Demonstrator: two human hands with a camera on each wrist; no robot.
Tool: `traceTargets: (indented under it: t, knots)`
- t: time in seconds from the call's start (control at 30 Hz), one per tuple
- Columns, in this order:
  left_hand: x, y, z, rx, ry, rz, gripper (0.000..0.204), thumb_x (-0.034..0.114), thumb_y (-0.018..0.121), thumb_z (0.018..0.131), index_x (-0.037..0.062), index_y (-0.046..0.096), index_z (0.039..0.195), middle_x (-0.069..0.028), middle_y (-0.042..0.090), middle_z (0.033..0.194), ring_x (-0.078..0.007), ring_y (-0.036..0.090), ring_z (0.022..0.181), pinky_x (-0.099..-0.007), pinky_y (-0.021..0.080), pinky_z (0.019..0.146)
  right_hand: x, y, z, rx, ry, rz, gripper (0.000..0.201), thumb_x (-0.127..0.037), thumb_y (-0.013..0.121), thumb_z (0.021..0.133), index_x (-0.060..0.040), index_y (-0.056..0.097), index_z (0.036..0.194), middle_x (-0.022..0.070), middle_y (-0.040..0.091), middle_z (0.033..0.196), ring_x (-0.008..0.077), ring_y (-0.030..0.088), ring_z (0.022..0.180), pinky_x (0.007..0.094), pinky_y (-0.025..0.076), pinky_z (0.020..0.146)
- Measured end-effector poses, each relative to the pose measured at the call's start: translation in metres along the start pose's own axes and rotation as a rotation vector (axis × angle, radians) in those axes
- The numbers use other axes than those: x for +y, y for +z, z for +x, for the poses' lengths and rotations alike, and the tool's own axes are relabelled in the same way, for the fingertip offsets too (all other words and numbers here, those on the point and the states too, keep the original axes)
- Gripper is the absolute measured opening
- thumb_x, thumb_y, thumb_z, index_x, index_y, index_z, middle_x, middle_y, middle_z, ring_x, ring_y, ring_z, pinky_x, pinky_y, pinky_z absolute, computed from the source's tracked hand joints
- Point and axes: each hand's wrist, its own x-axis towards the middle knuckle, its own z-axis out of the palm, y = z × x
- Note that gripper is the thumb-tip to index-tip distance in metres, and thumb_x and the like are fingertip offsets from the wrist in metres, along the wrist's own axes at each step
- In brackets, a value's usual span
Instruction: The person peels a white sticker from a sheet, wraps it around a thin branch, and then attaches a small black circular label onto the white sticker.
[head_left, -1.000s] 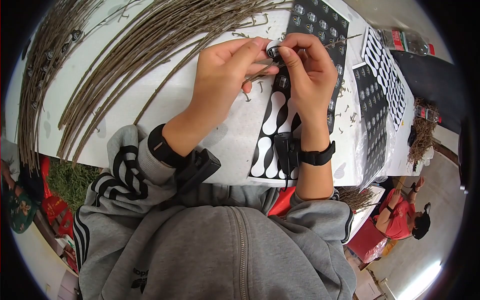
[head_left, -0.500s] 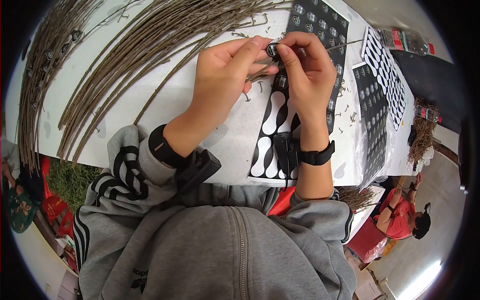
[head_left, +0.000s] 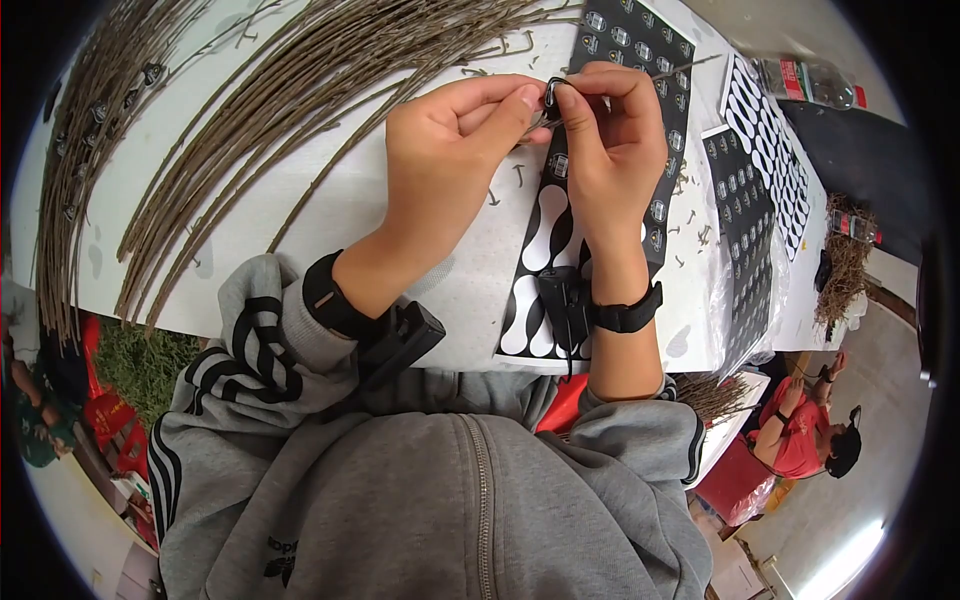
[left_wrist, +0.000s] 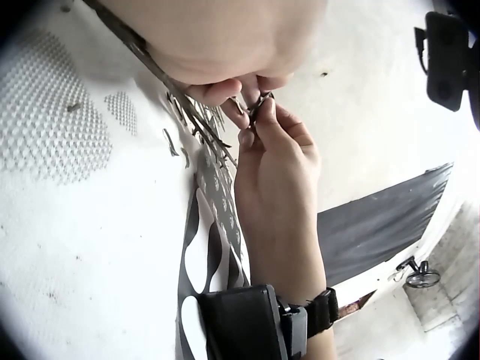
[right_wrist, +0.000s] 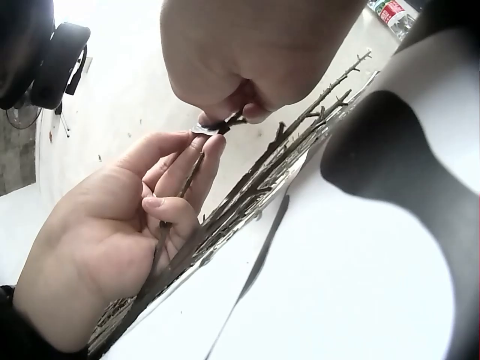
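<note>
A small black-and-white sticker (head_left: 553,96) is pinched between both hands, beside a thin twig (head_left: 687,67) whose tip extends past the right hand. The left hand (head_left: 450,150) holds the sticker's left side; in the right wrist view the left hand (right_wrist: 112,217) has fingers curled round the twig (right_wrist: 193,174). The right hand (head_left: 620,150) grips the sticker between thumb and index finger, also visible as the right hand (left_wrist: 281,180) in the left wrist view. The sticker looks folded, seen nearly edge-on; how far it wraps the twig is hidden by fingertips.
Long twigs (head_left: 250,110) lie left on the white table (head_left: 400,260), with a labelled bundle (head_left: 70,170) farther left. A black sticker sheet (head_left: 655,190) lies under the right hand. More sheets (head_left: 745,220) and a bottle (head_left: 815,84) are at right. A person in red (head_left: 795,430) is beyond.
The sticker has turned from face-on to nearly edge-on and looks folded. Both hands have shifted slightly left, and the left thumb has come closer to the sticker.
</note>
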Motion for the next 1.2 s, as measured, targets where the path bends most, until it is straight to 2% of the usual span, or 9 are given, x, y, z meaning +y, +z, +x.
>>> traceTargets:
  t: [0.17,0.27,0.57,0.73,0.83,1.0,1.1,1.13,1.2]
  knots:
    - [0.001,0.0,-0.001,-0.019,0.013,0.028,0.024,0.013,0.064,0.089,-0.0022,0.063,0.108,-0.0068,0.07,0.086,-0.0065,0.067,0.073,-0.0146,0.03,0.044,-0.006,0.006,0.002,0.092,-0.068,0.079,0.019,0.008,0.061,0.085,0.0014,0.053,0.101,0.0058,0.054,0.101,0.0097,0.053,0.085,0.021,0.045,0.076]
    - [0.005,0.002,-0.001,0.017,-0.018,0.04,0.022,0.005,0.064,0.087,-0.0098,0.063,0.104,-0.0126,0.069,0.089,-0.0122,0.066,0.074,-0.021,0.054,0.069,-0.008,0.004,0.004,0.067,-0.05,0.016,0.019,0.008,0.061,0.084,0.0012,0.055,0.101,0.0058,0.054,0.103,0.0098,0.052,0.084,0.0209,0.045,0.075]
    - [0.008,0.003,-0.001,0.008,-0.051,0.012,0.023,0.005,0.065,0.087,-0.0099,0.063,0.104,-0.0125,0.069,0.088,-0.0117,0.066,0.075,-0.0197,0.052,0.067,-0.01,-0.007,0.005,-0.082,-0.077,-0.179,0.011,0.009,0.06,0.084,0.0025,0.063,0.092,0.0062,0.056,0.104,0.0102,0.054,0.089,0.0209,0.046,0.074]
    - [0.01,-0.011,0.007,-0.142,-0.062,0.097,0.024,0.005,0.067,0.085,-0.008,0.064,0.105,-0.01,0.069,0.085,-0.0101,0.065,0.074,-0.0195,0.05,0.064,-0.005,-0.015,0.003,-0.065,-0.029,-0.108,0.013,0.01,0.06,0.083,0.0035,0.063,0.094,0.0078,0.057,0.103,0.0117,0.055,0.092,0.0219,0.047,0.076]
    - [0.007,-0.019,0.01,-0.252,-0.059,0.257,0.023,0.004,0.067,0.084,-0.007,0.065,0.104,-0.0086,0.069,0.083,-0.009,0.064,0.074,-0.0194,0.049,0.063,-0.009,-0.021,0.003,-0.101,-0.165,-0.056,0.012,0.009,0.06,0.083,0.0033,0.062,0.093,0.0096,0.056,0.104,0.013,0.055,0.093,0.0232,0.047,0.077]
    - [0.008,-0.018,0.008,0.016,0.268,0.475,0.021,0.001,0.068,0.08,-0.0041,0.068,0.101,-0.0095,0.07,0.083,-0.0107,0.066,0.074,-0.0202,0.051,0.064,-0.027,-0.032,0.006,-0.174,-0.278,-0.147,0.006,0.005,0.062,0.084,0.0033,0.062,0.089,0.0115,0.055,0.107,0.0141,0.055,0.095,0.0236,0.047,0.077]
    - [0.012,-0.017,0.007,0.081,0.54,0.728,0.018,0.0,0.07,0.08,-0.0025,0.07,0.098,-0.0116,0.071,0.086,-0.0142,0.068,0.077,-0.0216,0.054,0.067,-0.035,-0.023,0.004,0.106,0.037,0.081,0.009,-0.006,0.063,0.087,0.0029,0.063,0.085,0.0104,0.058,0.097,0.0129,0.057,0.082,0.0222,0.046,0.066]
    - [0.014,-0.015,0.004,0.077,0.649,0.851,0.018,0.0,0.07,0.079,-0.001,0.07,0.097,-0.0117,0.071,0.086,-0.0149,0.069,0.076,-0.022,0.054,0.066,-0.036,-0.023,0.003,0.112,0.034,0.079,0.009,-0.006,0.063,0.087,0.0029,0.063,0.085,0.0104,0.058,0.097,0.0129,0.057,0.082,0.0222,0.046,0.066]
    - [0.016,-0.012,0.001,0.074,0.871,1.094,0.018,-0.002,0.071,0.076,0.002,0.072,0.094,-0.0119,0.071,0.084,-0.0163,0.069,0.073,-0.0227,0.054,0.064,-0.035,-0.024,0.001,-0.008,0.444,0.32,0.018,-0.013,0.06,0.09,0.0022,0.062,0.082,0.0083,0.059,0.083,0.0112,0.055,0.069,0.0211,0.042,0.056]
